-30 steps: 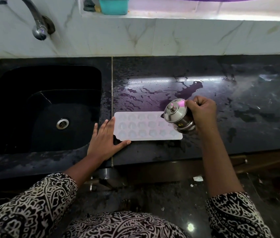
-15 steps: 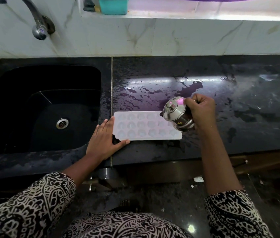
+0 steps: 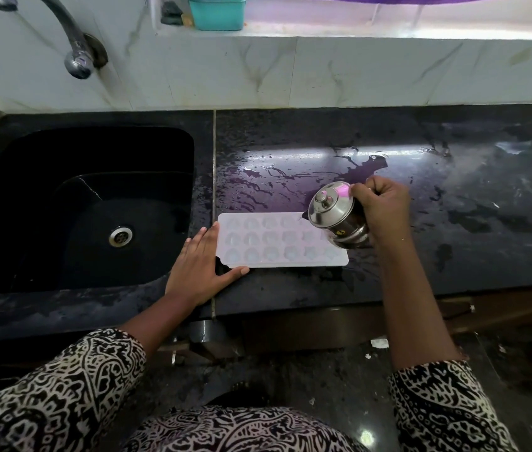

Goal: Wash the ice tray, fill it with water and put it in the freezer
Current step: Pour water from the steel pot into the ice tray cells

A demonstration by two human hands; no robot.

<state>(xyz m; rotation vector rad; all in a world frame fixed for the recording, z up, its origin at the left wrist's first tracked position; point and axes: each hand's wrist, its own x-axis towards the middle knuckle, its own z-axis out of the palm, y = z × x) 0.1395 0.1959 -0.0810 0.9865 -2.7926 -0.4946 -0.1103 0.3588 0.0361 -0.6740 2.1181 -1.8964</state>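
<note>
A white ice tray (image 3: 274, 243) with three rows of star-shaped cells lies flat on the wet black counter (image 3: 388, 272), just right of the sink. My left hand (image 3: 201, 269) rests flat on the counter, fingers against the tray's left end and thumb along its front edge. My right hand (image 3: 380, 207) grips a small steel jug with a knobbed lid (image 3: 334, 216), tilted left with its spout over the tray's far right cells. The jug hides the tray's far right corner.
The black sink (image 3: 79, 207) with its drain lies to the left, with a steel tap (image 3: 72, 50) above it. A teal box (image 3: 217, 11) stands on the sill behind. Water is spread over the counter beyond the tray.
The jug in my right hand has shifted slightly toward the tray's far edge and stays tilted. My left hand and the tray have hardly moved.
</note>
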